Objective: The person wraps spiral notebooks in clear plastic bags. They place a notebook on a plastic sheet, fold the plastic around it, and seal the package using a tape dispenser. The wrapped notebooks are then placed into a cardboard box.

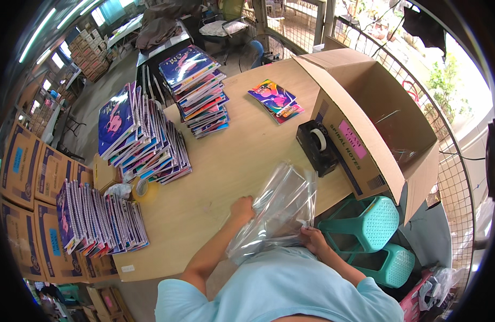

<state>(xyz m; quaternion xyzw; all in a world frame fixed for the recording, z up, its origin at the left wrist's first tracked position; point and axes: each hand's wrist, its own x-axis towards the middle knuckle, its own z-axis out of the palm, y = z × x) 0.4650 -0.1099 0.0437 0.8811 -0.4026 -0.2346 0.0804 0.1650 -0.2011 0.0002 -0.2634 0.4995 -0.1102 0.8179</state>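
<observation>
A transparent plastic bag (282, 201) stretches between my hands at the near edge of the wooden table (220, 185), part of it lying on the tabletop and part against my shirt. My left hand (243, 209) is closed on the bag's left side. On the right, my right hand (313, 241) pinches its near corner, where a small white bit of the film bunches up. Just beyond the bag stands a black tape dispenser (317, 147) with a roll of tape. Two colourful notebooks (274, 99) lie overlapping farther back.
Tall stacks of spiral notebooks (191, 88) (145, 137) (100, 220) line the table's left side, beside a tape roll (142, 188). An open cardboard box (360, 145) sits at the right. Green plastic stools (368, 225) stand below it. Closed cartons (49, 209) are piled at left.
</observation>
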